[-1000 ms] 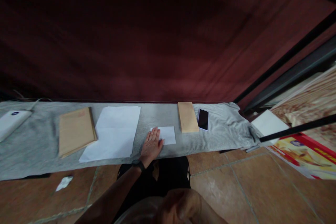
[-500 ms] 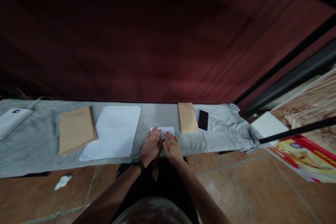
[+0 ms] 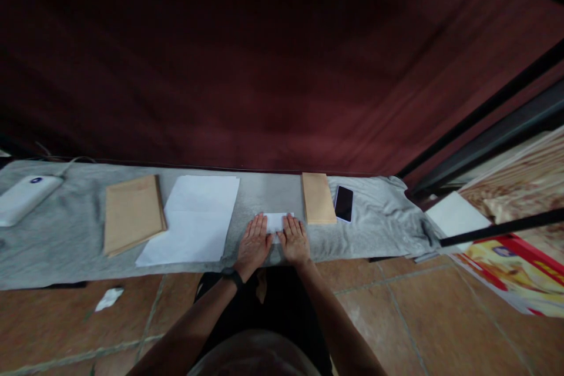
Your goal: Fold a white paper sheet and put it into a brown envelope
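Observation:
A small folded piece of white paper [image 3: 275,223] lies on the grey cloth in front of me. My left hand [image 3: 254,242] rests flat on its left end, fingers stretched out, a dark band on the wrist. On the right end lies my right hand [image 3: 295,241], also flat with the fingers extended. Between the hands the middle of the paper shows; its ends are hidden under my fingers. To the left is a stack of large white sheets [image 3: 194,217]. A stack of small brown envelopes [image 3: 318,198] sits to the right.
Larger brown envelopes [image 3: 133,214] overlap the white sheets' left edge. A phone [image 3: 343,204] lies beyond the small envelopes. At far left is a white device [image 3: 29,198] with a cable. A dark red panel [image 3: 264,70] rises behind the cloth-covered surface [image 3: 365,241].
My hands have moved apart along the folded paper, the right one going right, so more of its middle shows. The camera view has shifted slightly.

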Tool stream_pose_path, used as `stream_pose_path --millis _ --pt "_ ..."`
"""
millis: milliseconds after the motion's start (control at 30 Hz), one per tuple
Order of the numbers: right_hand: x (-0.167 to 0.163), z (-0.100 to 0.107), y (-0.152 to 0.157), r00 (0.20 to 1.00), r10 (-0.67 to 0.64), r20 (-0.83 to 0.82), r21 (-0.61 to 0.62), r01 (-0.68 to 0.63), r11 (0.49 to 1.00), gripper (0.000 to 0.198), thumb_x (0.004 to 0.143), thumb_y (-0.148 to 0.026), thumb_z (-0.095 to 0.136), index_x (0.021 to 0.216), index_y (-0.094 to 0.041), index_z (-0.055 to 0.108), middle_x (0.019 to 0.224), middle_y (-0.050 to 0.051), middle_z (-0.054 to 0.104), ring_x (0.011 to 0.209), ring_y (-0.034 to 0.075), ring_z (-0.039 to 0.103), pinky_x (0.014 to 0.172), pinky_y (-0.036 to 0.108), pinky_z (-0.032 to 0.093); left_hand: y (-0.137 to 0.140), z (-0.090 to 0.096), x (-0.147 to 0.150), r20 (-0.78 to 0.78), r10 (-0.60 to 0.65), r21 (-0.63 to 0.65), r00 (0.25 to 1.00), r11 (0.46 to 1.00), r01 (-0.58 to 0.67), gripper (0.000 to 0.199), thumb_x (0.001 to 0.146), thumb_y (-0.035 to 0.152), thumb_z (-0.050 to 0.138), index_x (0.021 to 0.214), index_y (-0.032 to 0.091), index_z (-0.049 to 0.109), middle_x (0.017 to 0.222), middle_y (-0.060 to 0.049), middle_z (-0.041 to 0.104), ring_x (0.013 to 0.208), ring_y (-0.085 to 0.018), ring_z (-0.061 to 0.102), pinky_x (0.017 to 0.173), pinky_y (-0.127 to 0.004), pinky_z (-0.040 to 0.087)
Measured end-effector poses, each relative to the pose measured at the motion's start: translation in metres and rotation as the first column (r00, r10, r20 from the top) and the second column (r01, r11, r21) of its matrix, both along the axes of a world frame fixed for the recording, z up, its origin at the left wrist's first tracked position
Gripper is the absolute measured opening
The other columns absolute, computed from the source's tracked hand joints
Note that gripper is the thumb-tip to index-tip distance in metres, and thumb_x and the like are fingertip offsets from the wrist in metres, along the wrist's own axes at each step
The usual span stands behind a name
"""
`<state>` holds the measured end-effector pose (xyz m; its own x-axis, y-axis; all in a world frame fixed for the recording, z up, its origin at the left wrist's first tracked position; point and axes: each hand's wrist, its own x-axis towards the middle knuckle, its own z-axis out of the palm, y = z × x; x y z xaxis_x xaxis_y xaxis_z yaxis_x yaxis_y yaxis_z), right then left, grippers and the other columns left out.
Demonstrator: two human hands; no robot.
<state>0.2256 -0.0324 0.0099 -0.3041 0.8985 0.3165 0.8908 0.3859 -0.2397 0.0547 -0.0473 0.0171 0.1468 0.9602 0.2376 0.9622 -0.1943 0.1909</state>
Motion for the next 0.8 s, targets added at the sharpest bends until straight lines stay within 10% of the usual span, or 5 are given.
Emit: stream_pose_path --millis 400,600,800 --pt "-0.003 -0.006 0.0 0.998 -0.061 0.011 0.071 0.06 0.996 0.057 0.105 -0.04 0.036 0.152 -0.008 0.037 0.153 0.02 0.043 0.143 0.029 0.039 0.115 0.048 0.03 -0.018 0.011 -0.018 0.007 0.069 0.024 0.998 0.997 -0.07 0.059 0.099 0.033 0.03 0.149 0.001 0.037 0.155 -0.021 0.04 0.147 -0.029 0.034 0.12 -0.048 0.03" --pt "-0.003 -0.005 -0.001 0.998 -0.061 0.002 0.054 0.06 0.997 0.057 0.105 -0.038 0.036 0.153 -0.008 0.035 0.154 0.02 0.042 0.144 0.029 0.037 0.115 0.049 0.029 -0.041 0.012 -0.001 -0.017 -0.205 0.043 0.979 0.978 0.205 0.058 0.1 0.034 0.037 0.153 0.011 0.033 0.158 -0.014 0.039 0.149 -0.024 0.031 0.122 -0.045 0.029" --pt "-0.002 -0.002 -0.002 0.997 -0.071 0.016 0.047 0.071 0.996 0.057 0.105 -0.038 0.037 0.154 -0.009 0.035 0.154 0.019 0.042 0.142 0.029 0.039 0.115 0.049 0.028 -0.055 0.009 -0.001 -0.051 -0.203 0.044 0.978 0.978 0.205 0.061 0.099 0.043 0.041 0.151 0.009 0.037 0.156 -0.016 0.041 0.147 -0.026 0.033 0.122 -0.045 0.029"
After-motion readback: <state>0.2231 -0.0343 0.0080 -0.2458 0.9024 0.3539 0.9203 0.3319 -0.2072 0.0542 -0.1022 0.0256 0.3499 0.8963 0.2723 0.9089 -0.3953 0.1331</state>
